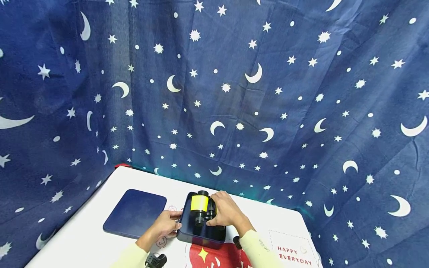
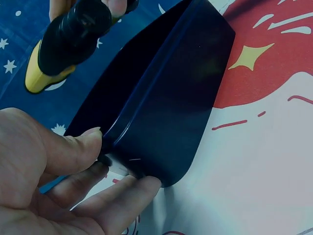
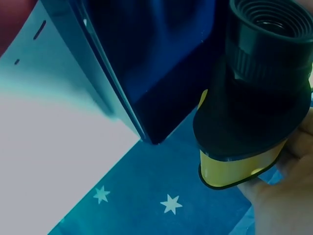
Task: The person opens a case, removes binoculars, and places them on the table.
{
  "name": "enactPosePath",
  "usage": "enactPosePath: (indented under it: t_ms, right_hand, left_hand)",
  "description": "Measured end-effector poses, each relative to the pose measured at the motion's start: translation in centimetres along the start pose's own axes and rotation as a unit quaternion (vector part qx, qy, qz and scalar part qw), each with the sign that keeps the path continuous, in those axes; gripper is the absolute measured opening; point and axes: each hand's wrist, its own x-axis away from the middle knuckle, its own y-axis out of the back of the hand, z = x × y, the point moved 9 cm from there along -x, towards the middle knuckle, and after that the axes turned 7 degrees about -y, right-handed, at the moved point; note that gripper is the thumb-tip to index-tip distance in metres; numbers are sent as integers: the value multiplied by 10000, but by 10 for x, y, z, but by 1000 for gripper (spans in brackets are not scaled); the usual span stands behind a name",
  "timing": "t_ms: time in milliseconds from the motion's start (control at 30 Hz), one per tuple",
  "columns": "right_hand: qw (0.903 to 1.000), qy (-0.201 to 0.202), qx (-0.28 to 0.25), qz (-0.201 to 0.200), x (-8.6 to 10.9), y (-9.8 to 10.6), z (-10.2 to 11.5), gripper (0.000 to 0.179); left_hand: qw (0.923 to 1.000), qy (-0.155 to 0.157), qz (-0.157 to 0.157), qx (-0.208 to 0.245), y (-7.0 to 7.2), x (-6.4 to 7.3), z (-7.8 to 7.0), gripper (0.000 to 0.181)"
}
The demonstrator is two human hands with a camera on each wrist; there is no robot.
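A pair of black and yellow binoculars (image 1: 199,203) is gripped by my right hand (image 1: 228,210), the fingers over its far end and the thumb on the near side. It overlaps a dark blue open box (image 1: 189,237) in the head view; in the left wrist view the binoculars (image 2: 73,44) show above the box's rim. My left hand (image 1: 166,224) holds the box's left wall, thumb at the rim and fingers against the outside. The right wrist view shows an eyepiece (image 3: 271,29) close up, with the right hand (image 3: 288,186) behind it.
A flat dark blue lid (image 1: 135,213) lies on the white table (image 1: 117,186), left of the box. The tabletop bears red printed drawings and "HAPPY EVERYDAY" lettering (image 1: 295,256). A blue curtain (image 1: 214,93) with stars and moons hangs behind the table and at both sides.
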Motion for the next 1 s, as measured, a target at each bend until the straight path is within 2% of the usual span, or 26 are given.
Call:
enactPosePath:
  t_ms: [200,467,767,1000]
  right_hand:
    - [10000,-42,21,-15,5,7,-4,86]
    - [9994,-13,98,-334,5,22,-11,89]
    - [9996,-192,-23,-188,9,31,-24,92]
    - [9995,-305,-69,-47,19,32,-36,94]
  left_hand:
    - [10000,32,-23,-20,1,1,1,56]
    - [9999,-40,94,112,-1,1,0,58]
    - [9998,86,-174,-29,2,-1,-5,56]
    - [9993,314,-158,-133,1,-2,2,56]
